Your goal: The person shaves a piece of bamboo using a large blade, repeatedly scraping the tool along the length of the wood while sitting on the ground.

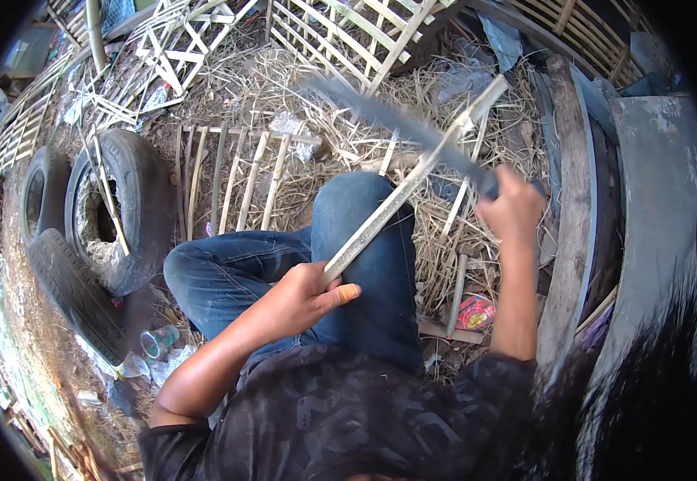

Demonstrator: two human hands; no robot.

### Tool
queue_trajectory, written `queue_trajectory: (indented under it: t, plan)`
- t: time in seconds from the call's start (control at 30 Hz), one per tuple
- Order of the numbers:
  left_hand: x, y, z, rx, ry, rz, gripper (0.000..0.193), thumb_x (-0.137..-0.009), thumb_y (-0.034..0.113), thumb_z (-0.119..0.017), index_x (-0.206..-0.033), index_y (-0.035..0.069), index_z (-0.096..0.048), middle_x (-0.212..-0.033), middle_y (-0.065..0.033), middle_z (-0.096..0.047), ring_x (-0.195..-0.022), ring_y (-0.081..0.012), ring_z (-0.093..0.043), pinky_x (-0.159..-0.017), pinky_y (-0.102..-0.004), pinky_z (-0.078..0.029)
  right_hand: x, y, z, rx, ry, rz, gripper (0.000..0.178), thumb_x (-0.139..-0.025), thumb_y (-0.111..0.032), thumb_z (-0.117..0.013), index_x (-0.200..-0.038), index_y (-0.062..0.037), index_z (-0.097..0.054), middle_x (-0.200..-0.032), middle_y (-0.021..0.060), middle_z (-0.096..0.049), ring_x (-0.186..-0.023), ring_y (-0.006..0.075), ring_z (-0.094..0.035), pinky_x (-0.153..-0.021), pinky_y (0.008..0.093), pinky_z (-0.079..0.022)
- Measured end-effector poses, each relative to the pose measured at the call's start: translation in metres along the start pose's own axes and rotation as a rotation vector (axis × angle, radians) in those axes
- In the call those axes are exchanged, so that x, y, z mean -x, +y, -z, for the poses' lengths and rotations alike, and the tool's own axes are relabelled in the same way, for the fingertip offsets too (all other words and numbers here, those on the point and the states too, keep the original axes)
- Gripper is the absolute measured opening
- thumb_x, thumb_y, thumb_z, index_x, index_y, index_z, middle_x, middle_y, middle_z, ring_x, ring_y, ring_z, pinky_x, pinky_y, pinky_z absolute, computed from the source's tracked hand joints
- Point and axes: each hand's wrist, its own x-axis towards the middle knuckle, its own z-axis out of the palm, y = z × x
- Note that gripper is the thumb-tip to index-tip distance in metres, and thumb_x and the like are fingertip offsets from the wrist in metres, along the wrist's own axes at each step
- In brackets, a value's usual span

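My left hand (310, 297), with an orange bandage on its thumb, is closed round the near end of a split bamboo strip (384, 210). The strip slants up and away to the right, over my raised knee. Its far part looks ragged where some of the surface is peeled. My right hand (513, 204) grips the dark handle of a machete (400, 127). Motion blurs the long blade, which points to the far left and crosses the strip near its far part. Whether blade and strip touch, I cannot tell.
Bamboo shavings (284, 88) litter the ground ahead. Several bamboo sticks (248, 180) lie in a row beyond my knee. Old tyres (136, 208) stand at the left, near a plastic cup (159, 342). Bamboo lattice (348, 36) lies at the back; a wooden beam (569, 216) runs along the right.
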Motion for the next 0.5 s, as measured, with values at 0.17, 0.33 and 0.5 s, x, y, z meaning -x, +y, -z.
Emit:
queue_trajectory:
  t: [0.17,0.33,0.5]
  plan:
    - [-0.004,0.008,0.003,0.031,-0.074,0.054,0.04,-0.09,0.036,-0.065,-0.081,-0.001,-0.054,-0.06,0.005,-0.043,-0.055,-0.0044,-0.038,-0.047,-0.0259,-0.034,0.014,-0.009,0.008,0.161,-0.027,-0.103,0.018,-0.069,-0.018,-0.069,-0.078,-0.0073,-0.057,-0.069,0.0128,-0.065,-0.064,0.034,-0.065,-0.06,0.0449,-0.051]
    - [0.0,0.005,0.003,0.061,-0.056,0.074,0.042,-0.091,0.039,-0.063,-0.08,0.0,-0.055,-0.059,0.0058,-0.043,-0.054,-0.0033,-0.037,-0.044,-0.0249,-0.032,0.009,-0.006,0.008,0.095,0.08,0.18,0.02,-0.067,-0.017,-0.069,-0.084,-0.0074,-0.061,-0.074,0.013,-0.066,-0.067,0.0329,-0.066,-0.061,0.0436,-0.051]
    - [-0.003,0.014,0.002,0.071,-0.06,0.061,0.045,-0.092,0.038,-0.063,-0.073,-0.002,-0.053,-0.063,0.0035,-0.037,-0.062,-0.0071,-0.035,-0.051,-0.0296,-0.034,-0.003,0.009,0.01,0.183,0.108,-0.111,0.021,-0.064,-0.012,-0.069,-0.083,-0.0093,-0.061,-0.075,0.0112,-0.066,-0.067,0.0332,-0.065,-0.06,0.0437,-0.051]
